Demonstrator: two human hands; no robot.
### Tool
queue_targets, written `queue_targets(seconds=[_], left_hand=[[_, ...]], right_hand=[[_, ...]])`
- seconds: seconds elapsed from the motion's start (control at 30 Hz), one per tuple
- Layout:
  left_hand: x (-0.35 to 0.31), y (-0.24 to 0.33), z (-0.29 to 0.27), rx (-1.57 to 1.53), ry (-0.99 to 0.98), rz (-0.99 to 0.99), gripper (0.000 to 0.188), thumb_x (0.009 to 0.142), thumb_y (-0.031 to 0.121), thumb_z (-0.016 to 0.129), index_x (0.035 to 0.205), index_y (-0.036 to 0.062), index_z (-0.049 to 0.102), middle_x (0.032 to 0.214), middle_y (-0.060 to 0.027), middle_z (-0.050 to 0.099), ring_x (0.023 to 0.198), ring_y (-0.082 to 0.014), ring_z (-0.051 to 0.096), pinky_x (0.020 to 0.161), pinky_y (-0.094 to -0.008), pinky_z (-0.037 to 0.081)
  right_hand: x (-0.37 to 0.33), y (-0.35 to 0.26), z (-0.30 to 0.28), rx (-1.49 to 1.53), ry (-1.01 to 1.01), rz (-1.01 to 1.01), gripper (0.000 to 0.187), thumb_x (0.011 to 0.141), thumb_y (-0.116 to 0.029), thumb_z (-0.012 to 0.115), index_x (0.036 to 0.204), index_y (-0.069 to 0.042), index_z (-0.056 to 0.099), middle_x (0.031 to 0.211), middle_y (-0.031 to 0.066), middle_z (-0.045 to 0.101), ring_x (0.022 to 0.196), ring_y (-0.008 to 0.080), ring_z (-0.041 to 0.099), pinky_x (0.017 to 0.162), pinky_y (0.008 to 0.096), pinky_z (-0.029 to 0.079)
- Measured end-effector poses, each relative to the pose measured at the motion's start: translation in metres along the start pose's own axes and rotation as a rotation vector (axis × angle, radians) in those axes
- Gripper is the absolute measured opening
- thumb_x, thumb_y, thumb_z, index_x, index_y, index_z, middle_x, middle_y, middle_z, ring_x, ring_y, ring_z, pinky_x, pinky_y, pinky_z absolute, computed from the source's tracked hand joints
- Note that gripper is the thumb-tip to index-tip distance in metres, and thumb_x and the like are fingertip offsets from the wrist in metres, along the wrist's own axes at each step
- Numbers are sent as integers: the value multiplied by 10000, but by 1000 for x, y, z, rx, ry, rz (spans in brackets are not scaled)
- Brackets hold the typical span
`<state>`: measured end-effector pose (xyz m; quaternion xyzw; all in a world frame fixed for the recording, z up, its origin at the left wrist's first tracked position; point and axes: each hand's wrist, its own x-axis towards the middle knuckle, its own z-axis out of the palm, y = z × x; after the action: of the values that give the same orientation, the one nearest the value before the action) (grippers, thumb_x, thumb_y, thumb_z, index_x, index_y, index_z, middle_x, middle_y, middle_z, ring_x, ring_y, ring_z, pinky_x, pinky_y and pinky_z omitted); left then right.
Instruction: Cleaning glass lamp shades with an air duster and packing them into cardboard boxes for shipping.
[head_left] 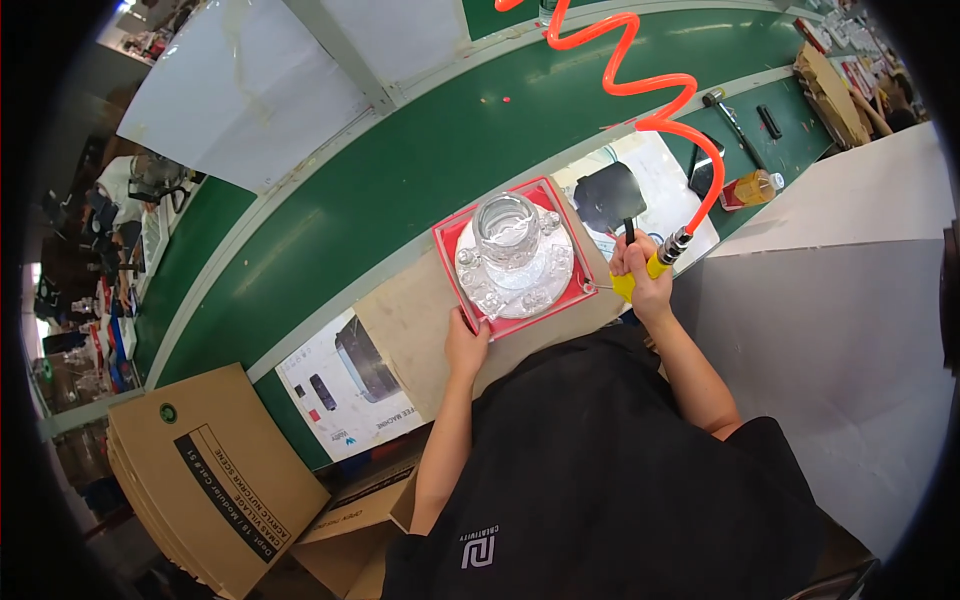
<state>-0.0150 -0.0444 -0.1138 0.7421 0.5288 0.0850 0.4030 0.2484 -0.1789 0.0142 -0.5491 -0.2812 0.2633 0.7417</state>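
A square red tray with a clear edge sits in front of me, turned a little. On it rests a round whitish disc with several small clear figures around a clear cylinder. My left hand grips the tray's near left corner. In my right hand is a yellow air blow gun, its thin nozzle pointing at the tray's right corner. An orange coiled hose runs from the gun up past the far edge of the bench.
Flattened printed cardboard lies under the tray on the green bench. To the right are a bottle of yellowish liquid, a hammer-like tool and a small black object. Brown cartons stand at lower left.
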Motion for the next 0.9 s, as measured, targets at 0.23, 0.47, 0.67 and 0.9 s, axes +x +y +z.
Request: queue_targets(seconds=[0.23,0.47,0.67,0.9], left_hand=[[3,-2,0,38,7,9,413,812,254,625,1127,52,451,993,-208,627,905,-393,623,770,-452,478],[1,3,-5,52,-30,-34,396,789,201,611,1116,53,443,1018,-229,603,925,-431,597,782,-496,466],[2,2,-10,-18,-135,-24,485,754,186,635,1161,24,428,1061,-241,586,969,-425,590,819,-480,471],[6,-22,-12,-294,-220,38,562,790,171,661,1259,6,400,1054,-180,595,926,-278,620,797,-382,502]], right_hand=[[37,10,-2,74,17,-5,303,980,-186,505,725,-61,399,814,56,430,637,126,421,587,274,359],[100,27,19,200,67,-50,309,984,-191,502,722,-60,401,761,39,428,604,123,428,562,266,369],[156,54,57,333,64,-25,227,977,-166,513,799,-26,497,642,12,433,538,94,429,504,255,366],[175,60,105,510,-53,145,288,963,-187,544,728,-54,444,780,53,486,564,116,438,518,272,386]])
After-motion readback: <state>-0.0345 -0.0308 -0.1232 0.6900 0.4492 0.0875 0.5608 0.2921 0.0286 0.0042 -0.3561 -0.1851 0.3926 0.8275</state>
